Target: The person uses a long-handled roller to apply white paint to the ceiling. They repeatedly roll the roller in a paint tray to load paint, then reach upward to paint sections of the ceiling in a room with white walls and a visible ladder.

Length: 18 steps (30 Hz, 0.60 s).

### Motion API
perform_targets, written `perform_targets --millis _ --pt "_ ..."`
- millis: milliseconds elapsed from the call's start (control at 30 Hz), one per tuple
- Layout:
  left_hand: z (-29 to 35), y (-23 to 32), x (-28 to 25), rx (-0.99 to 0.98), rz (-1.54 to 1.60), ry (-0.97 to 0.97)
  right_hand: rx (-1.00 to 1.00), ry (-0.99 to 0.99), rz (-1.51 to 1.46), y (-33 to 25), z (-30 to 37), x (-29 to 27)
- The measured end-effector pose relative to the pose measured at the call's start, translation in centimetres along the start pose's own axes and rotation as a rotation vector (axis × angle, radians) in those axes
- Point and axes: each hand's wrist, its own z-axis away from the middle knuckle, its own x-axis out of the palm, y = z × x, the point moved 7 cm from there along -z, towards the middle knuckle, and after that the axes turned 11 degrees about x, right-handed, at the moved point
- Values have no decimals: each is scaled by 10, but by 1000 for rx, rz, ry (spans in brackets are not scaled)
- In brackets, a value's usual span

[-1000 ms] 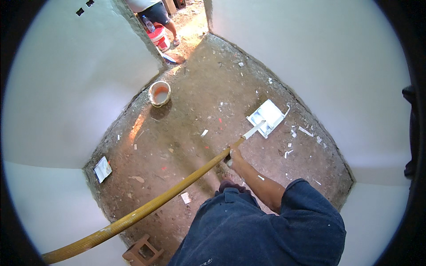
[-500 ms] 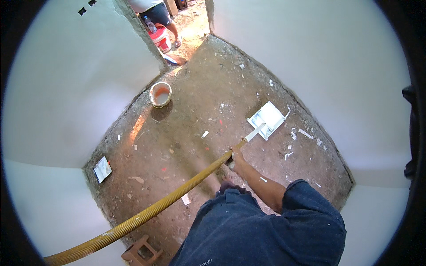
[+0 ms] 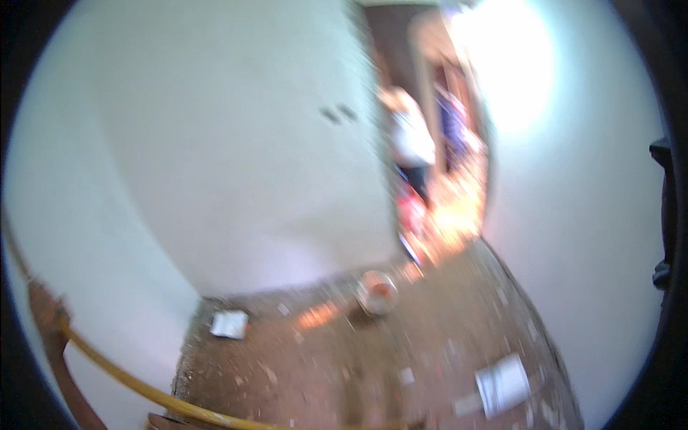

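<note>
My left hand (image 3: 49,315), raised at the far left in front of the pale wall, is closed round a long yellow pole (image 3: 154,395). The pole bends through the fisheye view down to the lower edge, then runs right. Its pale end piece (image 3: 469,405) reaches toward a white paint tray (image 3: 503,384) on the floor at lower right. Whatever tool head sits there is too blurred to make out. Of my right hand only a dark, smeared sliver (image 3: 416,425) may show at the bottom edge, beside the pole; its fingers are hidden.
A paint-smeared bucket (image 3: 377,292) stands near the far wall. Left of it, a white flat item (image 3: 229,325) lies by the corner. Beyond the doorway (image 3: 451,215), a person in a white top (image 3: 412,136) is near a red bucket (image 3: 411,211). White scraps litter the dirt floor.
My view has swung up and left, blurring the picture. My left hand has come into view on the pole; my right hand and forearm have dropped almost wholly out of view.
</note>
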Motion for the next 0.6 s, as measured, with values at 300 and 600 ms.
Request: perform_targets --millis 300,600 --pt "76 -15 85 -464 27 -332 -224 -485 229 -93 -109 311" --pt "335 29 -48 -961 -298 -363 -313 -473 213 56 -55 288"
